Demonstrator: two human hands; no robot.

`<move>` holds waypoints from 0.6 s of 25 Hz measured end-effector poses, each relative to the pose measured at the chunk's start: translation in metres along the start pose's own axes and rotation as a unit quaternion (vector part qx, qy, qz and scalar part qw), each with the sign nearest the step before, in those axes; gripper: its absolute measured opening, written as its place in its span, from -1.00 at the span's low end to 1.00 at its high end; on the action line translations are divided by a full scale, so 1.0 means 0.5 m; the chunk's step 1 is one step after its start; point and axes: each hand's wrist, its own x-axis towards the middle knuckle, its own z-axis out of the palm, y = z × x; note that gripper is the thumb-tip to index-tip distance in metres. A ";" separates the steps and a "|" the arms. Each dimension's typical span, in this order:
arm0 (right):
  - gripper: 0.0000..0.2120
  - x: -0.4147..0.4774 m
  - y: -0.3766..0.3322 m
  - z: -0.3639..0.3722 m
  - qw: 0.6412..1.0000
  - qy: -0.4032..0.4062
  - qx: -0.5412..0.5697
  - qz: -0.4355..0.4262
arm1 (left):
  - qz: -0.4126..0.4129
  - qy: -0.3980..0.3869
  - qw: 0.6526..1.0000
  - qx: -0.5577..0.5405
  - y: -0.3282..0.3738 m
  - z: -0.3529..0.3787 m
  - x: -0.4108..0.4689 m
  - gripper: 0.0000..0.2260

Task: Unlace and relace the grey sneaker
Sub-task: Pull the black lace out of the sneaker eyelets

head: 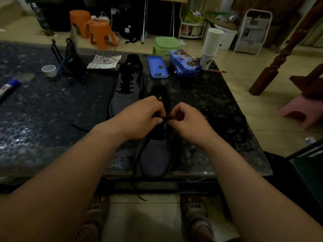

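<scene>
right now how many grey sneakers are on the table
2. The near sneaker sits at the front edge under the left hand and right hand; the far sneaker lies behind it, beside the blue tray.

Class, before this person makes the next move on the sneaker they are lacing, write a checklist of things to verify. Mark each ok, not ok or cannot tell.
1. Both hands working: the left hand and right hand pinch the lace above the near sneaker. Ok.
2. Sneaker supported: it rests on the table, toe towards the person. Ok.
3. Loose lace end kept on the table: it hangs over the front edge. Not ok.
4. Next eyelet found: the hands hide it. Cannot tell.
5. Other sneaker out of the way: it lies farther back, to the left. Ok.
</scene>
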 end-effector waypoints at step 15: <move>-0.92 -0.003 -0.062 0.024 0.940 0.045 -0.320 -0.111 | -0.056 0.124 0.991 -0.001 -0.035 0.018 -0.024 -0.85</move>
